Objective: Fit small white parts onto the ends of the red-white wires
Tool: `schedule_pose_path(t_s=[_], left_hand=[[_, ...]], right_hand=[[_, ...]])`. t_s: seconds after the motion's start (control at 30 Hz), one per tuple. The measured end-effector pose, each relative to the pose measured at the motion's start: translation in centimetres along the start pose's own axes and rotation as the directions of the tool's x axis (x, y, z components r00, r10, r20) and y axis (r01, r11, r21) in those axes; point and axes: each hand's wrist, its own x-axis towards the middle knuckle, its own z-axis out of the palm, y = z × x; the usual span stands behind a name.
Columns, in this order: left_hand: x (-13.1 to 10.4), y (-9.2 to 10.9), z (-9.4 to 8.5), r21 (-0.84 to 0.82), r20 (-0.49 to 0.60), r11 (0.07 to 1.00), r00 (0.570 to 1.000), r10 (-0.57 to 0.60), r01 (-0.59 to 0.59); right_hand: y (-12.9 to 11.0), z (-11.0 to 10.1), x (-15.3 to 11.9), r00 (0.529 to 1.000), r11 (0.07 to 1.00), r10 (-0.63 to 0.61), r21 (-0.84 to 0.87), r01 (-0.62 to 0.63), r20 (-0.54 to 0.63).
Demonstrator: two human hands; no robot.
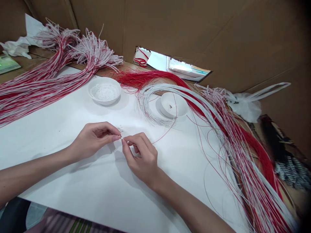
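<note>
the left hand [97, 137] and right hand [142, 155] were bare, with slim fingers, as were both slender forearms [189, 200]. at the near left, the clothing [73, 225] was dull purple with dark stripes and bright green ones.

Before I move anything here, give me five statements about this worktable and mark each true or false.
1. The fingers of the bare left hand and bare right hand pinch a thin strand between them. True.
2. The left round white bowl is empty. False: it holds a heap of small white bits.
3. The right round white bowl stands beside curved white strands. True.
4. A whitish plastic bag hangs from the left hand. False: it lies beyond the right bowl, by the brown cardboard.
5. Red-and-white strand bundles lie at the left. True.
</note>
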Motion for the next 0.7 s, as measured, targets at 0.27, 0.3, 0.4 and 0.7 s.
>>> schedule_pose_path(t_s=[0.27, 0.3, 0.4, 0.7], left_hand=[[-0.11, -0.09, 0.01, -0.020, 0.004, 1.000, 1.000, 0.000, 0.000], [-0.10, -0.10, 0.02, -0.025, 0.004, 1.000, 1.000, -0.001, 0.001], [-0.06, -0.08, 0.01, -0.036, 0.012, 0.999, 1.000, -0.004, 0.005], [-0.32, 0.09, 0.12, -0.046, 0.058, 0.997, 0.996, 0.065, -0.063]], right_hand=[[-0.14, -0.03, 0.04, 1.000, 1.000, -0.002, -0.015, 0.002, 0.010], [-0.12, -0.02, 0.04, 1.000, 1.000, -0.005, -0.012, 0.006, 0.007], [-0.05, 0.03, 0.04, 1.000, 1.000, -0.022, -0.001, 0.022, -0.003], [0.02, 0.10, -0.07, 1.000, 1.000, -0.018, -0.017, 0.018, 0.015]])
